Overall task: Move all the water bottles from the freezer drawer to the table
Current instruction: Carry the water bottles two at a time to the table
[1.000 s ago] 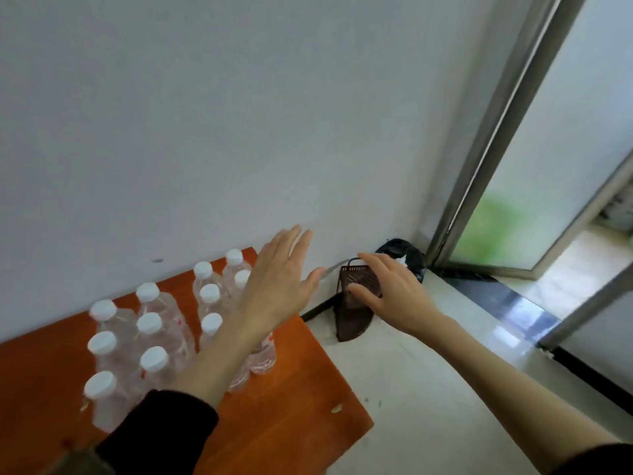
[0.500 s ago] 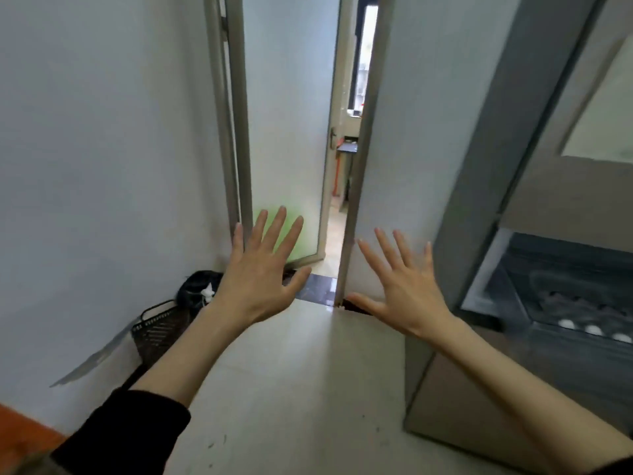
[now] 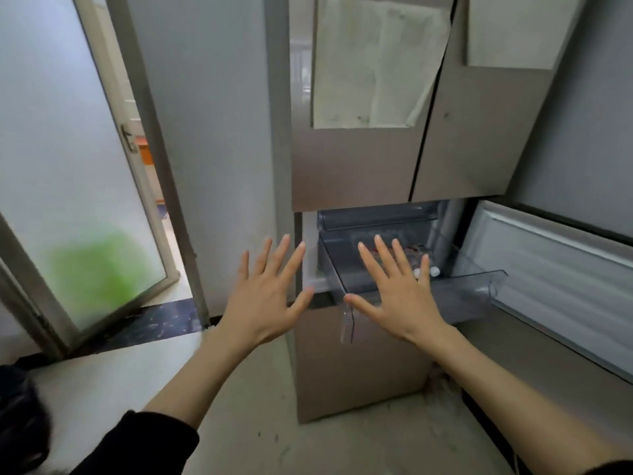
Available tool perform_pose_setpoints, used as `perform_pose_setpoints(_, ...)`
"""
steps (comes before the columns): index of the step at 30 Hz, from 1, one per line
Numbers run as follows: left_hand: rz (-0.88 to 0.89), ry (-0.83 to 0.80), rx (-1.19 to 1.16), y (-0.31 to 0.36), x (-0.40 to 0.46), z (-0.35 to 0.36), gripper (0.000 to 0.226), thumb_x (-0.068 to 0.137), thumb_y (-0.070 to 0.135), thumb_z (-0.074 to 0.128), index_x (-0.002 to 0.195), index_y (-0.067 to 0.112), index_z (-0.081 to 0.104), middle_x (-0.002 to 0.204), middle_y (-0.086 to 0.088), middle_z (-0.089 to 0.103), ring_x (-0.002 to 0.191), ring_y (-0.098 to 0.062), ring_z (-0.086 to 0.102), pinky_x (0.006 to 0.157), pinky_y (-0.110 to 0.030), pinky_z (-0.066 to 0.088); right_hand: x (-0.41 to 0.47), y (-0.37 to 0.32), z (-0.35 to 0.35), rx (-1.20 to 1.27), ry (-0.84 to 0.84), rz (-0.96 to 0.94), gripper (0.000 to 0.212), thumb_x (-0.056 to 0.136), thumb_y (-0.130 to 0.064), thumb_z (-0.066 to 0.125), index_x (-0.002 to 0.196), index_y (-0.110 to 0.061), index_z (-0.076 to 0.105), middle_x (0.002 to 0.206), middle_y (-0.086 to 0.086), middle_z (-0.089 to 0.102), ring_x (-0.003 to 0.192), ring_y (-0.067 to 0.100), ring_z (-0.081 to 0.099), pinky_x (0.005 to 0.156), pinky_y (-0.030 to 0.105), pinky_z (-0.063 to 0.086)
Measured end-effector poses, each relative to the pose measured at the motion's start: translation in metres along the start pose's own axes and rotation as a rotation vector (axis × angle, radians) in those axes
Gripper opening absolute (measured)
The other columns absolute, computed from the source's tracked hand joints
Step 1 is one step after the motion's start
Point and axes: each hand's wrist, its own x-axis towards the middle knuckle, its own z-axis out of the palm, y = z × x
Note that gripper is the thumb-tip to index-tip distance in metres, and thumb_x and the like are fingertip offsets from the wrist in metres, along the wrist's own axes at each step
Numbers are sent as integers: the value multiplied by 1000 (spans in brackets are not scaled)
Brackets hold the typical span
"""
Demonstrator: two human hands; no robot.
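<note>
The fridge's freezer drawer (image 3: 455, 296), clear grey plastic, stands pulled out at mid-right. White bottle caps (image 3: 434, 271) show inside it, mostly hidden behind my right hand. My right hand (image 3: 394, 289) is spread flat, fingers apart, in front of the drawer's left part and holds nothing. My left hand (image 3: 267, 296) is also spread and empty, held left of the drawer in front of the fridge's side edge. The table is out of view.
The open freezer door (image 3: 555, 269) swings out to the right with its white inner liner showing. A frosted glass door (image 3: 78, 186) stands ajar at left, a doorway beyond it. A dark bag (image 3: 17, 413) lies at the lower left on the pale floor.
My view has swung right from the orange table with its bottles, past the doorway, onto the fridge. Both empty hands have stayed raised and now hover at the drawer.
</note>
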Motion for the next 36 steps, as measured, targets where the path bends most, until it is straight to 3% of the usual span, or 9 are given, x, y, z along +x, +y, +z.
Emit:
perform_pose_setpoints(4,53,-18,-79,19,69,40,73,74,69,-4,138,39,-23,145,9,-27,140,-19,-23,115,-46,-11,43,52,21,-47,-21,68,85,65,-85,2,133,-43,-26,146,-9,-29,141,18,-23,110,58,-10)
perform_pose_setpoints(9,42,-130,-241,49,140,104,77,78,72,5,144,37,-10,155,6,-15,142,-18,-19,114,-45,-10,91,113,51,-95,-97,148,86,73,-81,12,143,-38,-14,155,-5,-18,142,20,-21,111,59,-9)
perform_pose_setpoints(16,7,-348,-289,81,217,173,70,90,58,28,147,30,-2,157,2,-6,144,-22,-11,117,-47,-2,142,183,97,-22,-229,228,80,83,-71,26,147,-32,-3,158,-1,-8,144,21,-13,112,58,-7)
perform_pose_setpoints(19,-47,-421,-317,94,244,209,69,91,52,34,147,26,2,157,-2,1,144,-25,-4,116,-48,4,166,212,120,62,-297,225,71,89,-58,38,147,-24,14,157,5,13,144,24,9,113,50,15)
perform_pose_setpoints(21,-93,-468,-359,102,260,235,68,91,46,41,147,21,9,156,-7,11,143,-29,7,116,-48,13,184,232,138,200,-357,258,56,91,-48,44,136,-16,37,139,12,45,127,28,42,96,40,40)
perform_pose_setpoints(24,-195,-530,-451,114,284,268,62,90,36,49,143,17,23,148,-14,30,134,-33,29,110,-45,29,211,259,168,321,-491,320,40,92,-40,45,120,-11,50,115,14,62,105,30,57,81,37,47)
perform_pose_setpoints(30,-544,-624,-592,131,318,309,49,90,29,52,132,6,42,133,-17,50,122,-32,48,98,-32,39,247,287,223,416,-732,348,48,93,-38,45,129,-5,47,129,17,54,118,33,51,98,40,43)
perform_pose_setpoints(33,-752,-644,-645,138,327,327,42,89,34,54,116,2,54,121,-17,59,112,-32,55,89,-30,42,257,289,245,463,-778,400,43,92,-38,47,114,-2,57,119,18,60,108,31,57,89,37,47)
perform_pose_setpoints(36,-912,-631,-790,146,337,340,35,88,31,57,105,0,61,109,-18,66,103,-31,60,85,-31,45,262,286,258,512,-798,454,46,92,-39,48,117,0,54,122,19,58,111,33,56,87,35,45)
